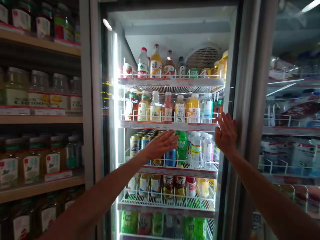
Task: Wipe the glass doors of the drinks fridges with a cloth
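I face an open drinks fridge with lit wire shelves (172, 81). My left hand (162, 144) reaches into the third shelf from the top, fingers curled over the top of a blue can (170, 157) among several cans (136, 144). A green bottle (183, 145) stands just right of that hand. My right hand (226, 133) lies flat with fingers spread against the fridge's right door frame (243, 100), holding nothing.
Bottles fill the upper fridge shelves (170, 125) and cans and bottles the lower ones (165, 200). Wooden shelves (40, 120) with jars stand to the left. A closed glass-door fridge (292, 133) stands to the right.
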Demonstrator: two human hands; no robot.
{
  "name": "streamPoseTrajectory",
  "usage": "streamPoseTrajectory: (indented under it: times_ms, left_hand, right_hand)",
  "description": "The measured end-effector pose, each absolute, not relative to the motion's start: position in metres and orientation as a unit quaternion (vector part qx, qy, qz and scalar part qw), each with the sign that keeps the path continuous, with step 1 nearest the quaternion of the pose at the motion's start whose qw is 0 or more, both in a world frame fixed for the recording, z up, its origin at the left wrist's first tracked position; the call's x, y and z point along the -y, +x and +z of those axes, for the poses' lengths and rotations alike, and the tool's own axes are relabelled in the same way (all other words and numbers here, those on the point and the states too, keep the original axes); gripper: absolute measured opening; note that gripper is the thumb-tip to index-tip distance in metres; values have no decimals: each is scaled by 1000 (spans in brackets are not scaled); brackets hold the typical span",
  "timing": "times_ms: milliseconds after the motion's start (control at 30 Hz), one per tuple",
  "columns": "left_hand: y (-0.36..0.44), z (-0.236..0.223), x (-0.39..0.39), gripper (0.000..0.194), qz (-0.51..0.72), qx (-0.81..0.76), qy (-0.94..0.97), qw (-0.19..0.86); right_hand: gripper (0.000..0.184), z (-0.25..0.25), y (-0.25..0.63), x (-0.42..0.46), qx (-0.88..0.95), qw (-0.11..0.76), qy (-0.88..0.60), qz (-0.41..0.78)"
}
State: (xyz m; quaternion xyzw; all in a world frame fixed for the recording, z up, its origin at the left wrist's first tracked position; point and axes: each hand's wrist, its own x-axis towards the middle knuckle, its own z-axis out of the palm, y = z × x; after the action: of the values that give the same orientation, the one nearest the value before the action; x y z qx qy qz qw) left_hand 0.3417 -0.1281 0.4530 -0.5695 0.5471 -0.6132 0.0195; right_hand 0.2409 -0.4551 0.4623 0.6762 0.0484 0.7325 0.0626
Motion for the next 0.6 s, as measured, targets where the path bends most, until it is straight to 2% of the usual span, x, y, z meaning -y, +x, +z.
streamPoseTrajectory:
  times_ms: [33,133,200,267,367,433,567,600]
  left_hand:
    - [342,455,120,34,-623,-531,-575,6]
    - [352,469,88,40,-729,-340,-568,-177]
    - [356,470,82,43,-753,-281,-548,-231]
    - [354,459,95,41,-747,-310,-551,-208]
    - [347,441,116,39,-655,-495,-569,-43]
    - [347,442,113,43,-622,-541,-566,-1]
    - [352,459,98,49,-736,-329,-553,-210]
    - [351,459,103,49,-740,-315,-549,-227]
  right_hand:
    - [46,462,241,455,-48,64,673,735]
    - [46,462,243,454,-42,60,670,739]
    - [46,462,243,454,-38,57,671,738]
    - [46,463,243,453,-35,59,672,737]
    - [46,463,241,452,-32,66,676,734]
    - [45,463,240,452,-30,66,676,733]
    - [46,462,241,451,-21,58,678,732]
    - [46,462,242,451,-20,56,678,732]
